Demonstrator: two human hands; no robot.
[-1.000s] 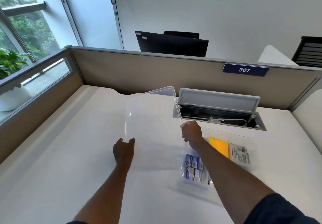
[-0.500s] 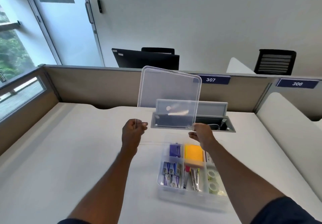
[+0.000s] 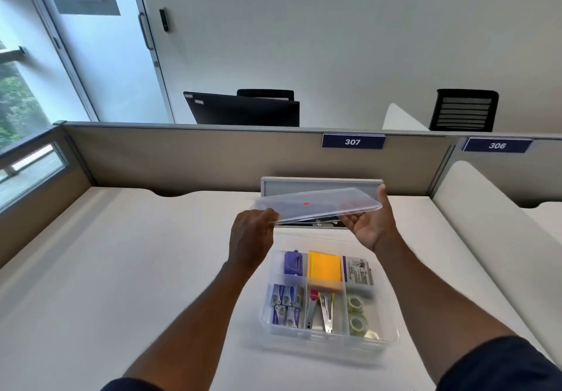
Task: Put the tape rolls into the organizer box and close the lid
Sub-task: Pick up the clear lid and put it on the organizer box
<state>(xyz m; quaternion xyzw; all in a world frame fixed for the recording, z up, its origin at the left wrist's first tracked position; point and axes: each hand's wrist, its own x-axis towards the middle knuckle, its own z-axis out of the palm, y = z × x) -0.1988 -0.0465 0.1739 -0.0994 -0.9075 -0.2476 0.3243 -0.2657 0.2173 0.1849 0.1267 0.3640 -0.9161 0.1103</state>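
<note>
A clear plastic organizer box (image 3: 390, 334) stands open on the white desk in front of me. Two pale green tape rolls (image 3: 356, 314) lie in its near right compartment. The clear lid (image 3: 316, 205) hangs almost flat in the air above and beyond the box. My left hand (image 3: 252, 235) grips the lid's left near corner. My right hand (image 3: 372, 223) holds its right end from below, thumb up against the edge.
Other compartments hold small blue boxes (image 3: 286, 305), a stapler and clip (image 3: 320, 308), a yellow pad (image 3: 324, 269), a purple item (image 3: 293, 263) and a labelled pack (image 3: 357, 270). An open grey cable hatch (image 3: 322, 183) sits behind the lid. Beige partitions (image 3: 194, 156) ring the desk.
The lid has swung from standing upright to nearly flat and come down lower over the box. Both hands kept hold of it; my view shifted right and down.
</note>
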